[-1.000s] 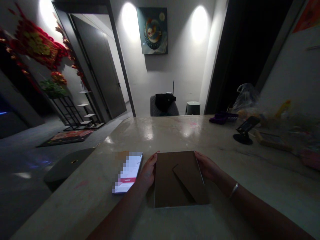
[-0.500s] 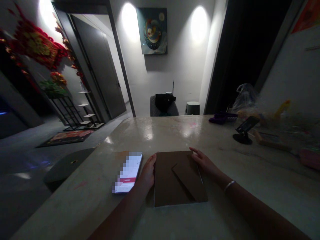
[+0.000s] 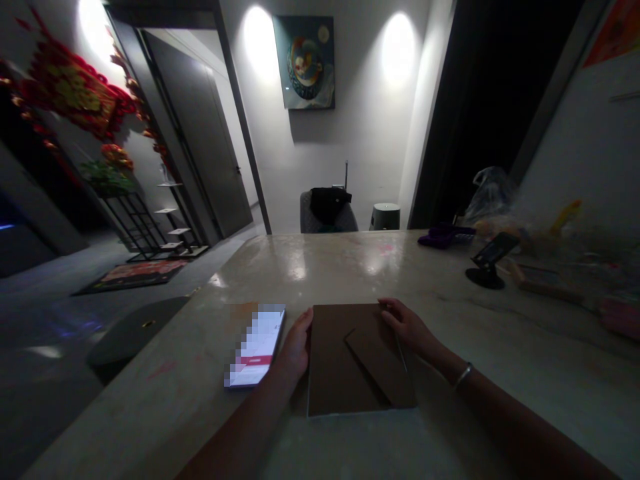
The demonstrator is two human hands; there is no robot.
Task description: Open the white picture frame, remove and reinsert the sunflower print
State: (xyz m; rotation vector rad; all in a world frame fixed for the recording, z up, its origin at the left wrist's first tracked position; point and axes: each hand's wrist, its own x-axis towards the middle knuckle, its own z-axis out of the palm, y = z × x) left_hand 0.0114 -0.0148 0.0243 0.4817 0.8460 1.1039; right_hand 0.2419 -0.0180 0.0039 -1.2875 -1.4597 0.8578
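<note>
Clasping brown board (image 3: pixel 330 373), lying between hands, by left edge in left hand (image 3: pixel 297 347) | curling right hand (image 3: pixel 407 327) at far right corner, not showing whether pinching | probably handling light, stiff; best gripping by side edges, sparing stand flap (image 3: pixel 376 355)

Phone (image 3: pixel 263 343) near, picture (image 3: pixel 306 61) far

The phone lies just left of the left hand (image 3: pixel 298 347). Beyond the right hand (image 3: pixel 407 325), rightward, are a stand (image 3: pixel 494 251) and a purple item (image 3: pixel 443 237). Well beyond both hands, a chair (image 3: pixel 349 220) stands below the picture.
</note>
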